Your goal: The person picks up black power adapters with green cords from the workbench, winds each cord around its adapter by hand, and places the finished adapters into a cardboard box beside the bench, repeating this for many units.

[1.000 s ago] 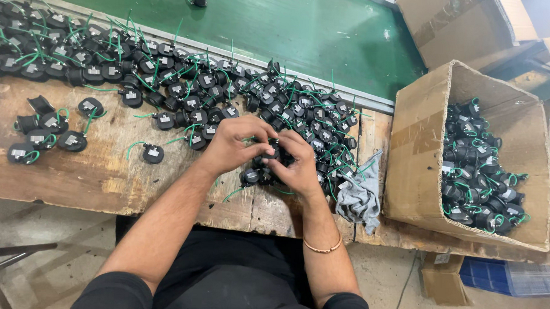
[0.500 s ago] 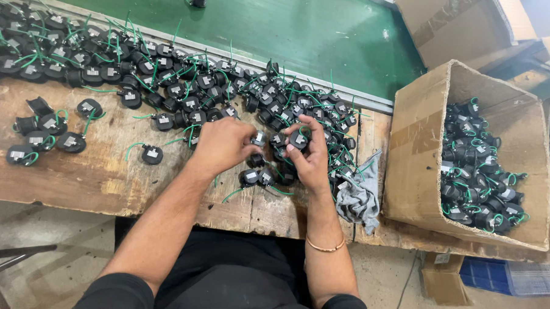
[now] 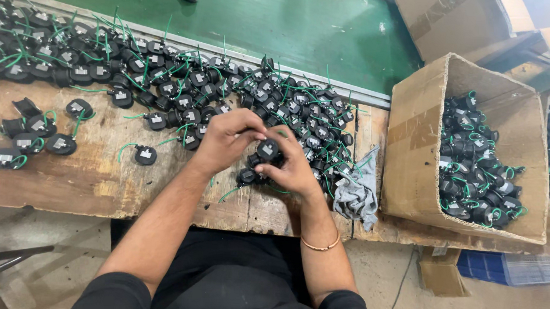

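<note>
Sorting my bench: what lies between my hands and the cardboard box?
A crumpled grey cloth lies on the wooden bench, between the hands and the cardboard box, in the head view.

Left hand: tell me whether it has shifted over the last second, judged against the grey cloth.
Barely. The left hand stays at the same spot on the wooden bench, left of the grey cloth; only its fingers rework the black part.

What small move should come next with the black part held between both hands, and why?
Probably tuck its green wire in. The right hand grips the round black part while the left hand pinches at its top, over the wooden bench. The cardboard box to the right holds similar parts.
</note>
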`<state>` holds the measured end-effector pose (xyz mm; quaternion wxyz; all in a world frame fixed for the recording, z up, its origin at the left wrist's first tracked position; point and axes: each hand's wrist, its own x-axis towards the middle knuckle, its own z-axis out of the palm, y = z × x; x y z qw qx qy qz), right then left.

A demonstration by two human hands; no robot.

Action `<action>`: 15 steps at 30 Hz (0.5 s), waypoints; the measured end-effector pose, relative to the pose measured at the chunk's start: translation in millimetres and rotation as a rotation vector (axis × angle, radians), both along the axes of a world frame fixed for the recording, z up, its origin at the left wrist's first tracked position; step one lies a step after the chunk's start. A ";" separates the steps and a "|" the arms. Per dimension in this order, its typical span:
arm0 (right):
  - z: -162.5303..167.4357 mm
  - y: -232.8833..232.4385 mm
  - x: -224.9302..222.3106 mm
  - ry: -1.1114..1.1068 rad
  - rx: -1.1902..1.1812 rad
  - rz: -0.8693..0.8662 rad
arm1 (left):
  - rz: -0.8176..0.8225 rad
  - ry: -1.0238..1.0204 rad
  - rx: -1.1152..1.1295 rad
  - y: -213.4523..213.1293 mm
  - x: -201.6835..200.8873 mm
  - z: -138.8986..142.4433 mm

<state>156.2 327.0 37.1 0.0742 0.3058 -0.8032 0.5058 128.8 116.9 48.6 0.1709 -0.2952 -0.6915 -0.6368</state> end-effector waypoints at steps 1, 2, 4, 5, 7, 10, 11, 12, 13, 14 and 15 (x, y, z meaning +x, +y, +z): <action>-2.4 -3.0 -0.6 0.008 0.028 0.036 | -0.003 0.059 -0.015 0.7 1.2 -0.5; -4.1 -4.7 -0.6 0.000 -0.006 0.028 | -0.005 0.119 -0.030 0.8 2.4 -1.0; -6.0 -7.1 -0.3 -0.012 -0.069 0.014 | 0.026 0.163 -0.021 0.5 4.5 -2.1; -6.4 -7.8 0.6 -0.003 -0.075 0.025 | 0.042 0.185 -0.017 0.3 5.4 -3.0; -6.4 -8.7 1.8 0.019 -0.087 0.051 | 0.013 -0.190 0.131 3.2 5.8 -5.8; -6.5 -9.8 2.6 0.005 -0.168 0.012 | -0.194 -0.613 0.493 1.0 0.9 -12.5; -6.6 -9.6 2.6 0.015 -0.144 -0.010 | -0.291 -0.730 0.640 -1.0 -0.9 -15.3; -6.6 -9.3 2.2 0.026 -0.120 -0.030 | -0.383 -0.722 0.679 -3.5 -0.7 -18.7; -6.6 -8.9 1.6 0.038 -0.096 -0.047 | -0.473 -0.711 0.717 -6.6 -0.5 -21.7; -6.7 -9.0 1.1 0.031 -0.106 -0.059 | -0.562 -0.697 0.753 -9.3 -0.8 -24.0; -6.5 -8.9 0.9 0.023 -0.117 -0.075 | -0.502 -0.572 0.622 -10.7 -1.3 -25.4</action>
